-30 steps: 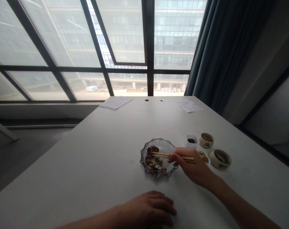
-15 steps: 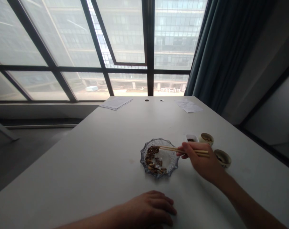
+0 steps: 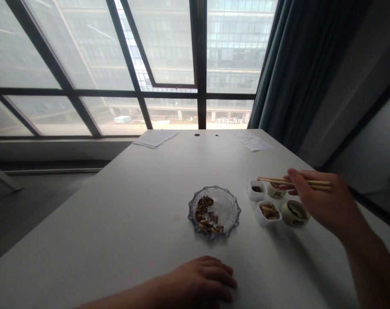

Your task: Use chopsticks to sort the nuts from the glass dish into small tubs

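Observation:
My right hand (image 3: 317, 193) is closed round a pair of wooden chopsticks (image 3: 294, 183), held nearly level. Their tips hover over a small white square cup (image 3: 250, 193) with dark brown bits inside. In front of that cup stands another white cup (image 3: 261, 220) holding pale brown pieces. Beside them are two round cream bowls with dark markings, a rear bowl (image 3: 274, 193) partly behind the chopsticks and a front bowl (image 3: 291, 219). A scalloped glass dish (image 3: 228, 214) holds brown, seed-like pieces (image 3: 204, 210) on its left side. Nearer me, my left hand (image 3: 203, 277) rests on the table, fingers stretched out.
The white table (image 3: 124, 210) reaches to the window (image 3: 169, 51). At its far end lie a paper stack (image 3: 156, 138) on the left and loose sheets (image 3: 254, 141) on the right, with two round cable holes between. A dark blue curtain (image 3: 285, 77) hangs at right.
My right hand has moved right and up with the chopsticks, from over the glass dish to over the small cups. The front white cup has come into view. My left hand stays put.

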`<state>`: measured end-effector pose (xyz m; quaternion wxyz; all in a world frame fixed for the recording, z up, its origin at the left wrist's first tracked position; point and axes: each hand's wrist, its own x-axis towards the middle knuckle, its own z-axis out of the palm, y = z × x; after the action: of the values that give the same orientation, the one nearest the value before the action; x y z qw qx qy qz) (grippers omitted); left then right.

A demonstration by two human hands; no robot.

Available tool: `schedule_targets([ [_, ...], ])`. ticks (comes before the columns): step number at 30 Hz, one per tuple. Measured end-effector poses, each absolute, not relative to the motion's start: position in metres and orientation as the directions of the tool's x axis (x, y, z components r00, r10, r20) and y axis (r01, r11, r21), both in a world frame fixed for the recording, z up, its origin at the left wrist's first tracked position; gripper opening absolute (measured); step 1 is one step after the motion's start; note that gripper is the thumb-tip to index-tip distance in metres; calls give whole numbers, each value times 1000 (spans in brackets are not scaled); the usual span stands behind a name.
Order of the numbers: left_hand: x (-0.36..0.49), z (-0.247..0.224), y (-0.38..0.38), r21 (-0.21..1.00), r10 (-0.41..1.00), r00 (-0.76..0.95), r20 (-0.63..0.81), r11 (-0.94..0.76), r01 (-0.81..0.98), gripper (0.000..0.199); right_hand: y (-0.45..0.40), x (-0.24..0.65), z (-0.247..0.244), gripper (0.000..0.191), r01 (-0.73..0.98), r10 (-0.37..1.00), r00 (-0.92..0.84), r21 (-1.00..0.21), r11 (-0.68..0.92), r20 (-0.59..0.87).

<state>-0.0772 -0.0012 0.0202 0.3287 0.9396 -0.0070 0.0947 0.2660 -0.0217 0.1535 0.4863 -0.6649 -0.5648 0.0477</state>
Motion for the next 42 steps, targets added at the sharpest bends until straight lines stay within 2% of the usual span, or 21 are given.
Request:
schedule_targets([
  [4, -78, 19, -1, 620, 49, 982, 185, -781, -78, 29, -20, 261, 155, 43, 706, 807, 397, -707, 36, 437],
  [11, -78, 20, -3, 609, 58, 982, 179, -790, -64, 26, -25, 240, 160, 38, 639, 816, 357, -756, 142, 455],
  [17, -77, 21, -3, 606, 57, 982, 182, -793, -66, 24, -18, 212, 145, 41, 521, 934, 93, -816, 249, 344],
  [21, -77, 22, -4, 596, 72, 976, 204, -801, -65, 22, -8, 192, 122, 42, 483, 934, -77, -806, 341, 349],
  [24, -76, 21, -3, 589, 60, 976, 208, -805, -76, 22, -3, 182, 107, 44, 483, 930, -132, -797, 362, 342],
  [31, -76, 17, -3, 590, 55, 971, 234, -802, -97, 22, 6, 178, 86, 41, 451, 920, -149, -803, 389, 362],
  [37, -77, 18, -3, 592, 64, 971, 229, -801, -87, 23, 10, 179, 74, 42, 352, 943, -118, -875, 333, 312],
  [42, -77, 18, -4, 583, 65, 968, 241, -807, -91, 21, 9, 179, 77, 44, 378, 951, -98, -873, 308, 293],
])
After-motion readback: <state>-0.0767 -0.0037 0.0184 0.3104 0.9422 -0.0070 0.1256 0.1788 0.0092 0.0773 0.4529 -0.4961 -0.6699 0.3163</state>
